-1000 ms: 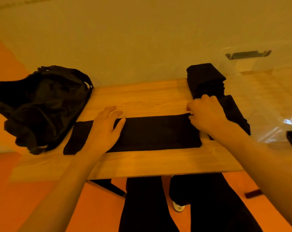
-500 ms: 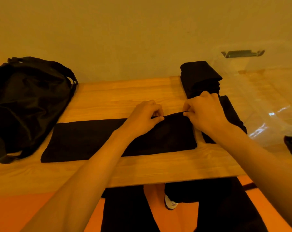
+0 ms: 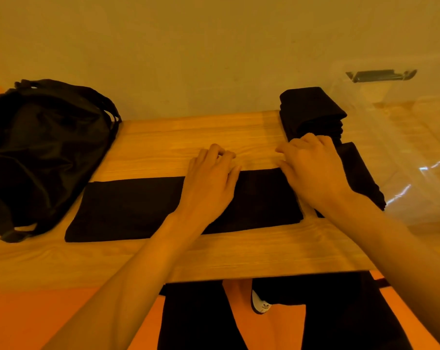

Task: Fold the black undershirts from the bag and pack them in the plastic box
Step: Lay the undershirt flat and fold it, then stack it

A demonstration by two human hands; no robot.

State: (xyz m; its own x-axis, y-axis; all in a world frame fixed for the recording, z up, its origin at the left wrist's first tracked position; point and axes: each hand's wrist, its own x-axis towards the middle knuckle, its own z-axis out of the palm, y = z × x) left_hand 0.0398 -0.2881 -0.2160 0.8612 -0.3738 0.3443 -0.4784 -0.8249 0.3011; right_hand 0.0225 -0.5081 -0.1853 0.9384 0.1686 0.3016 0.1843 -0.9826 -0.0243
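left hand point(image 3: 211, 180) pinches undershirt point(image 3: 133, 208) far edge, mid-strip | right hand point(image 3: 314, 170) pinches far right corner | flat on table point(image 3: 239, 253)

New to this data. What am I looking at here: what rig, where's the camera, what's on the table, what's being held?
No robot here: one camera on a person's head looks down at their two bare hands. A wooden table holds a black bag at left, a clear plastic box at right, and a stack of folded undershirts beside the box. In front lies one undershirt folded into a long strip. The left hand and right hand curl their fingers at its far edge, apparently pinching it.
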